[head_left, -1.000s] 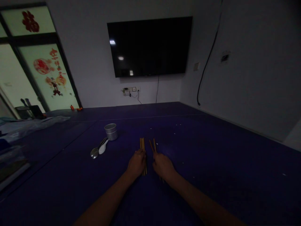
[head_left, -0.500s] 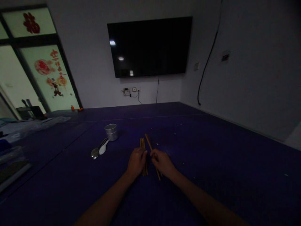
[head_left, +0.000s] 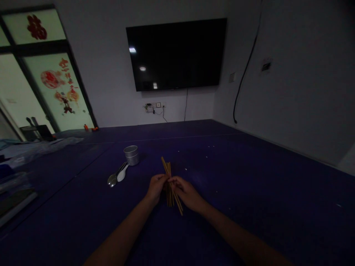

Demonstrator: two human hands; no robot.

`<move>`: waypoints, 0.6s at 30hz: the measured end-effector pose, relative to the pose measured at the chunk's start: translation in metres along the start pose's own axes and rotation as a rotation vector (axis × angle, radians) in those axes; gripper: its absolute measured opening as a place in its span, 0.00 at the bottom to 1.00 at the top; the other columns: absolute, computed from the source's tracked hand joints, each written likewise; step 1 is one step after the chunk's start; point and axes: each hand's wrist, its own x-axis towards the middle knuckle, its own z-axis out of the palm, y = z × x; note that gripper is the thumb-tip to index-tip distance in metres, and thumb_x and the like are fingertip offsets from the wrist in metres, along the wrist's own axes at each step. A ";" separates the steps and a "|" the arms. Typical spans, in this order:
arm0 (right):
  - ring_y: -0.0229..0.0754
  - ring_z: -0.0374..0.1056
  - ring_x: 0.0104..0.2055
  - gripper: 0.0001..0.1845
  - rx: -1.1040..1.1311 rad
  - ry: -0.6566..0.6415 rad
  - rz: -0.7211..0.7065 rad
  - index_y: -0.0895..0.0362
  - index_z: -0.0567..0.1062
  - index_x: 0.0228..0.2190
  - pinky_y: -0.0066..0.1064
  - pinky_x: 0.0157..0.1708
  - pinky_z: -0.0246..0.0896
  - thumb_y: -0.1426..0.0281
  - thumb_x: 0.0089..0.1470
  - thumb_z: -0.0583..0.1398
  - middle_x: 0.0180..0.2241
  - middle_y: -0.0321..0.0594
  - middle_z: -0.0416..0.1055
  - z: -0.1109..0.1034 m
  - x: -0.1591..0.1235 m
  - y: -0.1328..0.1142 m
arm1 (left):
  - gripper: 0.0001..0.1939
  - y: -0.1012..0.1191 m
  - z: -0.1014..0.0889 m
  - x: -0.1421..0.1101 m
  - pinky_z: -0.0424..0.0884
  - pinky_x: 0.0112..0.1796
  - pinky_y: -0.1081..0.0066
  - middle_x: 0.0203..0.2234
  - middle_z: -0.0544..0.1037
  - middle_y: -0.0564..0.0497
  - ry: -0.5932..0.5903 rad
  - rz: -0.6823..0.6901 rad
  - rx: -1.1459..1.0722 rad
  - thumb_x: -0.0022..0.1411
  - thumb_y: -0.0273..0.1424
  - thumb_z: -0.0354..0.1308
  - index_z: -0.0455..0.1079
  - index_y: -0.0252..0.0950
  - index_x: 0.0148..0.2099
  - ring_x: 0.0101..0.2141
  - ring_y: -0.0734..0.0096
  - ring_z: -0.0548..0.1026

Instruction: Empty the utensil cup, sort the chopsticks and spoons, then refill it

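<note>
Several light wooden chopsticks (head_left: 170,199) lie side by side as a bundle on the dark blue tabletop (head_left: 249,195). My right hand (head_left: 186,191) is closed on a chopstick pair (head_left: 179,205) slanting across this bundle. My left hand (head_left: 155,187) meets it at the crossing point, its fingertips pinched on the chopsticks; which sticks each finger touches is partly hidden. To the left stands a ridged metal cup (head_left: 131,156). Beside the cup lie a white spoon (head_left: 122,174) and metal spoons (head_left: 112,180).
Small white scraps (head_left: 185,169) dot the table. Clear plastic wrapping (head_left: 47,149) and a flat box-like object (head_left: 16,203) lie at the left. Orange items (head_left: 90,128) sit by the glass door. A television (head_left: 177,55) hangs on the far wall; a black cable (head_left: 245,74) hangs at the right.
My right hand has moved left, bringing its chopsticks across the bundle. My left hand has lifted slightly off the bundle, its fingertips now meeting the right hand's.
</note>
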 end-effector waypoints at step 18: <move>0.47 0.61 0.54 0.19 -0.792 -0.187 -0.108 0.55 0.70 0.50 0.42 0.52 0.55 0.72 0.59 0.50 0.52 0.47 0.67 -0.007 -0.005 -0.004 | 0.13 0.006 -0.030 0.018 0.56 0.25 0.74 0.26 0.77 0.48 0.075 0.041 1.313 0.57 0.37 0.51 0.73 0.35 0.30 0.28 0.70 0.74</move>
